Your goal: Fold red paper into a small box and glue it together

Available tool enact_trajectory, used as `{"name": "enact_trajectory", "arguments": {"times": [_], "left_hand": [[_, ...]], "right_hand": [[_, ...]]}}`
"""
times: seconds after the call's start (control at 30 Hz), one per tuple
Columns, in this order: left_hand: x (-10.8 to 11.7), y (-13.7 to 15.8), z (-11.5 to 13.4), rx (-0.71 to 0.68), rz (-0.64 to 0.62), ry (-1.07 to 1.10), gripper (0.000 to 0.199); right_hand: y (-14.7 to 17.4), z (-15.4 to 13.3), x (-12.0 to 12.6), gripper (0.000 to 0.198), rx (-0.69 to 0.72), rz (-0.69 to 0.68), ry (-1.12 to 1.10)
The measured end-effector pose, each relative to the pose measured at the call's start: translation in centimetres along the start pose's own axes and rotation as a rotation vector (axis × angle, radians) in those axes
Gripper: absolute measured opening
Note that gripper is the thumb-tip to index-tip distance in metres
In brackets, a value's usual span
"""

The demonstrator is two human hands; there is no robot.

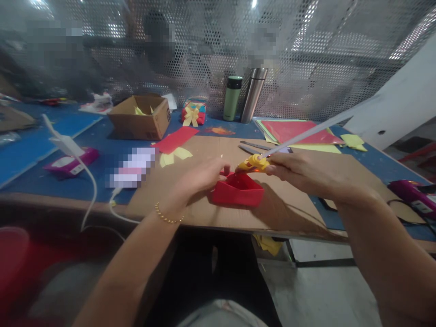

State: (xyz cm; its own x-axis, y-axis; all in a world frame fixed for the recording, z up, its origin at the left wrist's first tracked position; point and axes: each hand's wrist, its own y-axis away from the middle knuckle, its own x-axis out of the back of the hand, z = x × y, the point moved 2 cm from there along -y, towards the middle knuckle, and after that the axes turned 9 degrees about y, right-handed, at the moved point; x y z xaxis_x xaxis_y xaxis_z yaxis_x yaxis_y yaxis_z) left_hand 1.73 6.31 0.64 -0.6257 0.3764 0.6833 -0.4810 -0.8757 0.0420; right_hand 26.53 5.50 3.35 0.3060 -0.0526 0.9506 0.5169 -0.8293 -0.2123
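Note:
A small red box (237,196), open at the top, rests on the cardboard sheet (218,150). My left hand (207,175) grips its left side, fingers closed on the wall. In my right hand (293,170) is a yellow hot glue gun (252,163), its nozzle tilted down at the box's far rim. A long whitish glue stick (306,133) sticks out of the gun's back end. Whether the nozzle touches the red wall is hard to tell. Just behind the gun lie scissors (254,147).
Red paper (177,139) and yellow paper pieces (175,156) lie left of the box. Farther back stand a cardboard box (139,118), a wrapped gift box (193,112), a green flask (232,97) and a steel flask (254,95). Coloured sheets (299,131) are stacked right; a white cable (91,186) hangs left.

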Motion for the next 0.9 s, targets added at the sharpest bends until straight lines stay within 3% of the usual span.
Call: {"name": "enact_trajectory", "arguments": {"times": [0.27, 0.9], "left_hand": [[0.11, -0.16, 0.18, 0.007, -0.013, -0.149, 0.012], [-0.02, -0.23, -0.1, 0.009, -0.007, -0.105, 0.011]], "right_hand": [[0.34, -0.19, 0.3, 0.033, 0.042, 0.006, 0.019], [0.11, -0.29, 0.41, 0.034, 0.033, 0.014, 0.009]]}}
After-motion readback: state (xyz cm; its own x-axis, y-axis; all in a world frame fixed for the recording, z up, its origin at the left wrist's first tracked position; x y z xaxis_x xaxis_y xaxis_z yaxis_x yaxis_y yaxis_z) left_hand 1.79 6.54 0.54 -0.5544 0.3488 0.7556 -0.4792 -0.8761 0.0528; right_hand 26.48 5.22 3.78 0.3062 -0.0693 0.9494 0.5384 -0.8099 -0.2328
